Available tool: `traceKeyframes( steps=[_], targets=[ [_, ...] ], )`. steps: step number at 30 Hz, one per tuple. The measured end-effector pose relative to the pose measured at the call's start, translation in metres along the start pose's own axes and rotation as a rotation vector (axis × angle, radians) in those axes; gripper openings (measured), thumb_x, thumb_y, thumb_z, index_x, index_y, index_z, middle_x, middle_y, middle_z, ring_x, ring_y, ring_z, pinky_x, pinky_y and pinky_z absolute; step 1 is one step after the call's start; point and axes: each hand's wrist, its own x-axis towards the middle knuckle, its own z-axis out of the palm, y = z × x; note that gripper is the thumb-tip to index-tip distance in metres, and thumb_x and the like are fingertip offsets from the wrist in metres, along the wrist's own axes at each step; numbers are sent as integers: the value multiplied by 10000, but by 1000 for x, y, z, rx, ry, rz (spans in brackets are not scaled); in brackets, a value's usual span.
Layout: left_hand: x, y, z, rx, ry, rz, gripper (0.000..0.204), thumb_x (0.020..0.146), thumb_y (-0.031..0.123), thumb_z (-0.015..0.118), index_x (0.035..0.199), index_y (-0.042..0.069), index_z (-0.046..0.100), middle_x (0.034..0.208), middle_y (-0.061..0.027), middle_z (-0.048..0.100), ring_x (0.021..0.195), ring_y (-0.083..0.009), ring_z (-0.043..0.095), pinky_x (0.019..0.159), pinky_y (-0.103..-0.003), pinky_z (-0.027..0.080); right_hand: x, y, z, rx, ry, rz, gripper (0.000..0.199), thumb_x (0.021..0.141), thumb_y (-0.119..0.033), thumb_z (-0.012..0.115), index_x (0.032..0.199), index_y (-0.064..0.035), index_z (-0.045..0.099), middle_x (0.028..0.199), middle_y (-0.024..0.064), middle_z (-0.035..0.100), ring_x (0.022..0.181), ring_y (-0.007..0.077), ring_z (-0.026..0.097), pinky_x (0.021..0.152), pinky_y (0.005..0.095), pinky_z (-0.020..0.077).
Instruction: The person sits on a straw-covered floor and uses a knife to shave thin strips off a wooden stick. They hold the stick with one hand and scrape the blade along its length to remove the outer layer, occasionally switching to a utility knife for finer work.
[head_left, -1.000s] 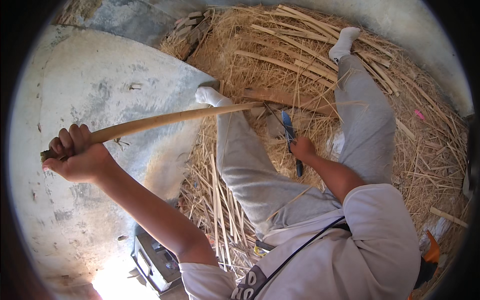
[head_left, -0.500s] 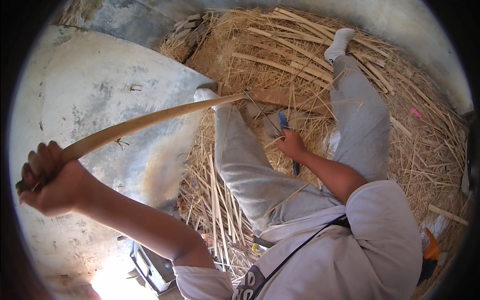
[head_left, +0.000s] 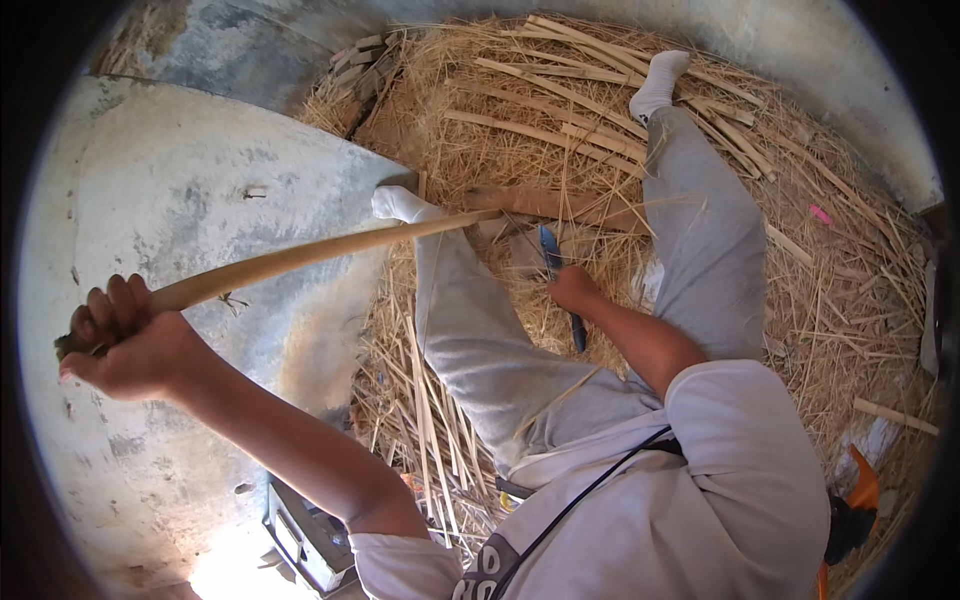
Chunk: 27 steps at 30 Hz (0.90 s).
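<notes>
My left hand (head_left: pixel 135 335) is wrapped around the thick near end of a long pale bamboo strip (head_left: pixel 270 267), held out at the left. The strip crosses over my left shin, and its far end reaches between my legs. Close to that end, my right hand (head_left: pixel 572 288) is closed on a knife (head_left: pixel 549 247). Its bluish blade points up and away from me, and the dark handle's butt shows below my fist. A flat brown wooden board (head_left: pixel 590 209) lies on the floor just beyond the knife.
Dry shavings (head_left: pixel 820 330) cover the floor around my outstretched legs. Split bamboo strips (head_left: pixel 560 135) lie beyond them, with more thin strips (head_left: pixel 430 400) beside my left thigh. A worn wall (head_left: pixel 220 180) stands at left. A dark box-like device (head_left: pixel 305 540) sits at lower left.
My left hand has moved slightly up and right with the bamboo strip, whose far end now sits a little lower. A thin sliver that ran from that end to my right hand shows less plainly.
</notes>
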Motion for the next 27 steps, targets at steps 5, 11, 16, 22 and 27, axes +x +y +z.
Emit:
traceKeyframes(
  steps=[5, 11, 16, 22, 27],
  targets=[
    [10, -9, -34, -7, 49, -51, 480, 1075, 483, 308, 735, 146, 320, 611, 5, 245, 545, -141, 187, 508, -289, 166, -40, -3, -13, 4, -128, 214, 352, 846, -280, 680, 992, 39, 701, 863, 225, 702, 847, 360, 706, 766, 441, 549],
    [3, -3, -33, 21, 77, -49, 565, 1047, 631, 299, 765, 142, 337, 601, 21, 246, 539, -131, 176, 498, -265, 183, -42, 0, -11, -165, -161, 102, 366, 852, -326, 696, 1019, -1, 724, 954, 173, 725, 903, 325, 719, 778, 434, 564],
    [-5, 11, -39, -40, 133, -123, 605, 1009, 697, 335, 765, 144, 343, 600, 29, 247, 532, -123, 171, 492, -263, 176, -56, -18, -39, -839, -519, -19, 372, 846, -317, 717, 1140, -90, 746, 1065, 106, 737, 968, 277, 723, 827, 457, 558],
    [-18, 16, -59, -88, 34, -92, 604, 997, 704, 371, 751, 153, 352, 600, 25, 242, 533, -125, 174, 500, -265, 171, -31, -29, -100, -1037, -575, 155, 260, 860, -154, 691, 1102, -96, 765, 1063, 109, 756, 981, 242, 731, 778, 429, 572],
    [-22, 11, -66, -68, 98, -68, 584, 1003, 670, 410, 730, 158, 342, 609, 23, 218, 548, -122, 179, 509, -281, 145, -12, -15, -79, -788, -263, 213, 209, 893, -157, 656, 1037, -43, 757, 1008, 162, 749, 910, 253, 743, 731, 426, 585]
  ],
)
